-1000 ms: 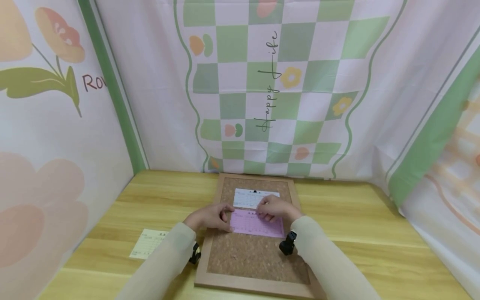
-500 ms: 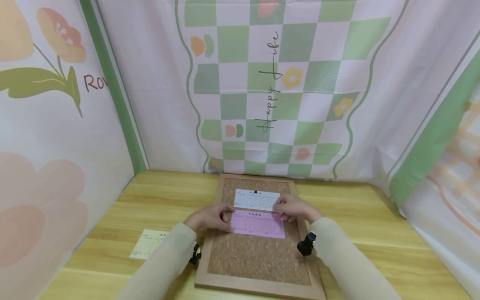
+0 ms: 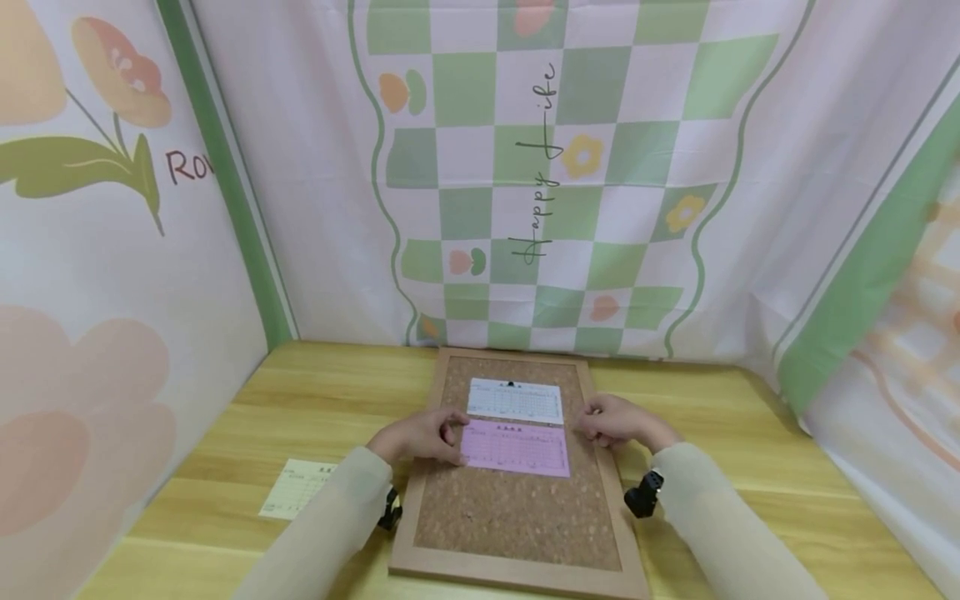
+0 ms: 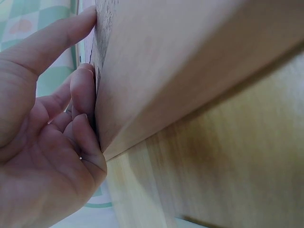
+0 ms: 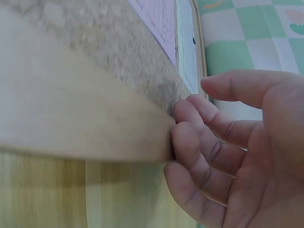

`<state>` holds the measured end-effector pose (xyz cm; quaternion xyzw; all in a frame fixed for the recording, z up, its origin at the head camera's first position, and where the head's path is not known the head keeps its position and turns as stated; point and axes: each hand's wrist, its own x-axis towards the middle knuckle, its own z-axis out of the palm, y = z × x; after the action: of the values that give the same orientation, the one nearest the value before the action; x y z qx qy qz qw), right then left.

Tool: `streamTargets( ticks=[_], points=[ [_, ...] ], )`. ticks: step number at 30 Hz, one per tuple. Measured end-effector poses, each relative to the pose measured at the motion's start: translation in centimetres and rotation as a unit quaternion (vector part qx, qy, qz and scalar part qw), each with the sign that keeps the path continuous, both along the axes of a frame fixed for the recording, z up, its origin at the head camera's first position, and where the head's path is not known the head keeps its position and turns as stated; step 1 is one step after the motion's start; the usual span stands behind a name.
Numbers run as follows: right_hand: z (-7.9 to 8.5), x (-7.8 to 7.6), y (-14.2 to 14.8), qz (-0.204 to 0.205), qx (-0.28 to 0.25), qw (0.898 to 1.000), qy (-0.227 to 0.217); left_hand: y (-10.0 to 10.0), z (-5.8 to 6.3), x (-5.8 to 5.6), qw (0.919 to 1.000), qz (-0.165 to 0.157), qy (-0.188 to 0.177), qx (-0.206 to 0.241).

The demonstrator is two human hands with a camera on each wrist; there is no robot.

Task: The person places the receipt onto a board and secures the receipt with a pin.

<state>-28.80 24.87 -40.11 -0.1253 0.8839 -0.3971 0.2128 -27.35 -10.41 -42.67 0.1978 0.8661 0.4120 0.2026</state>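
Note:
A pink printed paper slip (image 3: 514,448) lies on the framed cork board (image 3: 517,517), just below a white slip (image 3: 514,402). A small black pin or clip (image 3: 511,384) sits at the white slip's top edge. My left hand (image 3: 423,435) presses the pink slip's left edge, thumb near the lower corner and forefinger near the upper. In the left wrist view its other fingers curl beside the wooden frame (image 4: 156,71). My right hand (image 3: 617,419) is at the board's right frame, right of both slips. Its fingers (image 5: 186,142) bend loosely against the frame, with nothing between them and the thumb.
A yellow slip (image 3: 296,487) lies on the wooden table (image 3: 225,467) left of the board, partly hidden by my left sleeve (image 3: 330,521). A patterned curtain (image 3: 540,208) hangs behind the table's far edge. Each wrist carries a black camera (image 3: 643,495).
My right hand has slid rightward from the middle of the pink slip, off the slips' right edges to the board's frame. The left hand and the slips have stayed in place.

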Motion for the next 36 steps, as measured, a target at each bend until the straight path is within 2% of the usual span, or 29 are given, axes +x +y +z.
streamTargets(
  ticks=[7, 13, 23, 26, 31, 36],
  points=[
    [-0.8, 0.0, 1.6, -0.005, -0.005, 1.000, -0.013, 0.1, 0.0, 0.1, 1.0000, 0.002, 0.002, -0.005],
    [-0.7, 0.3, 2.2, -0.006, -0.005, 1.000, -0.030, 0.2, -0.1, 0.0, 0.9999, 0.004, 0.007, -0.010],
    [-1.1, 0.7, 3.3, 0.005, -0.043, 0.998, -0.050, 0.2, -0.1, -0.1, 0.9998, 0.009, 0.002, -0.017],
    [-1.2, 0.9, 3.3, -0.004, -0.054, 0.997, -0.059, 0.1, -0.1, 0.0, 0.9999, 0.009, 0.002, -0.014],
    [-1.2, 1.3, 3.2, -0.028, -0.044, 0.997, -0.059, 0.0, -0.1, 0.1, 1.0000, 0.007, -0.002, -0.006],
    [-1.1, 1.4, 3.1, -0.035, -0.037, 0.997, -0.055, -0.1, 0.0, 0.2, 1.0000, -0.002, 0.000, -0.001]
  ],
)
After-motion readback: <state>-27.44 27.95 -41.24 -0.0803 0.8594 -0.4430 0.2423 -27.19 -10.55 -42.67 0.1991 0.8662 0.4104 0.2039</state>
